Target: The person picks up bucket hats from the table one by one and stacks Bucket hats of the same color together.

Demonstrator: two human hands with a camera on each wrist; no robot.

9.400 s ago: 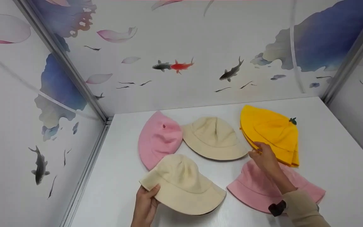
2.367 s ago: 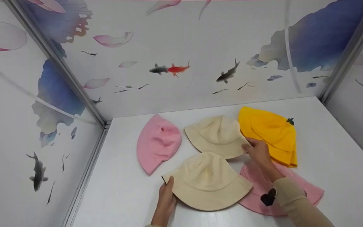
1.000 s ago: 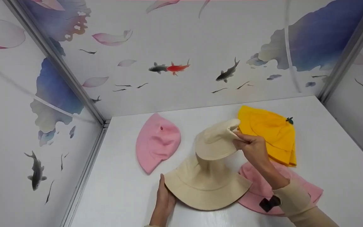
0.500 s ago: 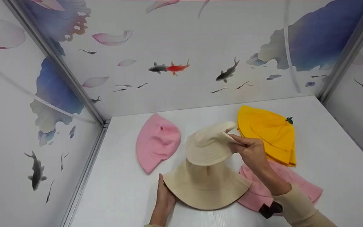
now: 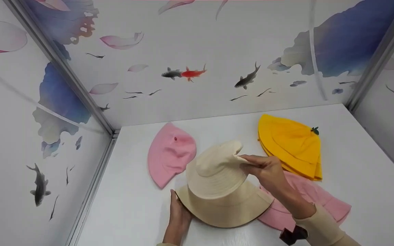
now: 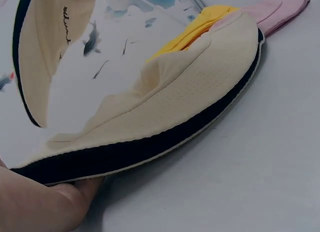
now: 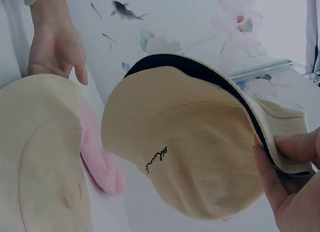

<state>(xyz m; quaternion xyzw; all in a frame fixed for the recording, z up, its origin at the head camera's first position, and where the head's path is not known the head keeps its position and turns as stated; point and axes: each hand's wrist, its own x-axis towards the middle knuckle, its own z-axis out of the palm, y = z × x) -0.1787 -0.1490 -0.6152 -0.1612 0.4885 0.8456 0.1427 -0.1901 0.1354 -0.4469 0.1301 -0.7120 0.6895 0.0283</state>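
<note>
My right hand [image 5: 268, 172] pinches the brim of a cream bucket hat [image 5: 214, 171], thumb against fingers. The right wrist view shows this hat's dark brim lining and black script inside its crown [image 7: 200, 167]. It hangs tilted over a second beige bucket hat [image 5: 231, 213], covering its crown in the head view; both wrist views show a gap between them. My left hand [image 5: 179, 215] is at the second hat's left brim, thumb straight beside the edge and fingers beneath. In the left wrist view, fingers [image 6: 87, 189] lie under the dark-lined brim [image 6: 145, 149], which is slightly raised.
A pink bucket hat [image 5: 171, 157] lies at the back left of the white table [image 5: 125, 205]. Yellow hats [image 5: 292, 147] with a green leaf tag lie back right. Another pink hat [image 5: 320, 198] lies below them, partly under my right forearm. Printed panels surround the table.
My right hand has lifted the cream hat off the back of the table and carried it left and nearer, over the second hat. My left thumb has come off the top of the brim.
</note>
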